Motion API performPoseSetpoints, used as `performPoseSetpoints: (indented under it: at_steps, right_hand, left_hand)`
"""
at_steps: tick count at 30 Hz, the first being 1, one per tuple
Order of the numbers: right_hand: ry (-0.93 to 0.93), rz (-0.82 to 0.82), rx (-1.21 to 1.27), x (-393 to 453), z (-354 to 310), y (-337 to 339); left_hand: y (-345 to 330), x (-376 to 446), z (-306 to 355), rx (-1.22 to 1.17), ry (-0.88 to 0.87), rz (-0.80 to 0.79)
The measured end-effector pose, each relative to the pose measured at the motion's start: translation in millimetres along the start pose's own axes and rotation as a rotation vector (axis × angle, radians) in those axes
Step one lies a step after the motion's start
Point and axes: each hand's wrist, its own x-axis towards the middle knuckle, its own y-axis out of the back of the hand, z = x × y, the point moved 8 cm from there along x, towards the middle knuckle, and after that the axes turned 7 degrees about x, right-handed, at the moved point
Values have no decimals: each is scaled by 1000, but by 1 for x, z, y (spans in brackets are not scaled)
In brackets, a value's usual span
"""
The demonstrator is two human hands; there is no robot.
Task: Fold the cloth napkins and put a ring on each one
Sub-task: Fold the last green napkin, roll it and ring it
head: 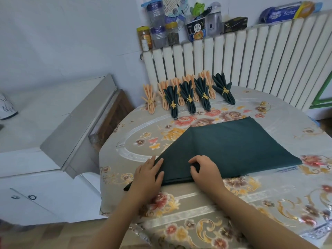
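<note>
Nine finished napkins stand at the far edge of the table (269,191), against the radiator (251,56): five peach napkins (149,100) and four dark green ones (173,101), each cinched by a gold ring with a leaf ornament. One loose gold ring (265,105) lies on the floral tablecloth to the far right, well apart from the row.

One unfinished dark green napkin (233,146) lies flat in front of the person, folded into a triangle with its long edge nearest them.

Left hand (146,174): fingers straight, palm pressing flat on the left corner of the cloth. Right hand (205,169): fingers curled, pinching up a small pleat near the folded edge.

Judgement: task nearly complete. Remaining: pleat this last napkin along its length, gather it, slide on the spare ring, add to row.
</note>
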Motion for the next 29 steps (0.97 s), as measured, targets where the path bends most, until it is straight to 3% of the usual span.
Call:
performPoseSetpoints:
  at_steps: [19,24,29]
  right_hand:
    - [41,23,-112,-1,0,-4]
    - [176,117,-523,-10,-8,9]
    - [216,70,-637,-16,-2,20]
  left_hand:
    - [-21,-8,8,132,74,-65]
    - [-24,-9,7,124,75,-101]
    - [-21,-2,17,102,49,-117]
